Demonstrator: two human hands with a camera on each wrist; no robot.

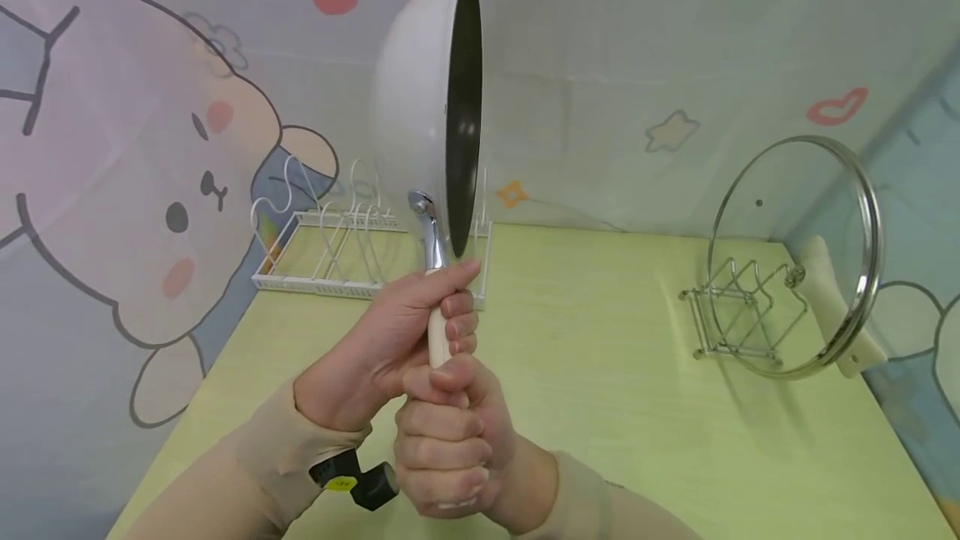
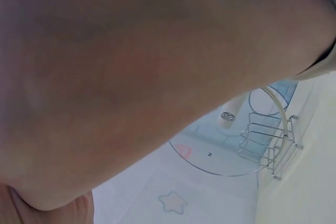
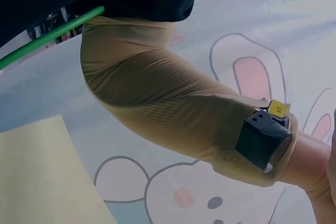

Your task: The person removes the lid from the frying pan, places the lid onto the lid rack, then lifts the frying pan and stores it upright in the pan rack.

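A deep frying pan (image 1: 412, 98), white outside and dark inside, is held up on edge with its opening turned to the right. My left hand (image 1: 390, 336) grips the upper part of its cream handle (image 1: 438, 340), just below the shiny metal joint, with the thumb pointing up along it. Below, my right hand (image 1: 453, 440) wraps its fingers round the lower end of the handle, which the fist hides. The left wrist view is mostly filled by skin close to the camera. In the right wrist view I see the left sleeve (image 3: 157, 87), but not the pan.
A white wire rack (image 1: 315, 283) stands at the back left of the green table (image 1: 600, 315), partly behind the pan. On the right, a glass lid (image 1: 870, 273) with a metal rim and cream handle stands upright in a small metal rack (image 1: 738, 350). A printed cloth hangs behind.
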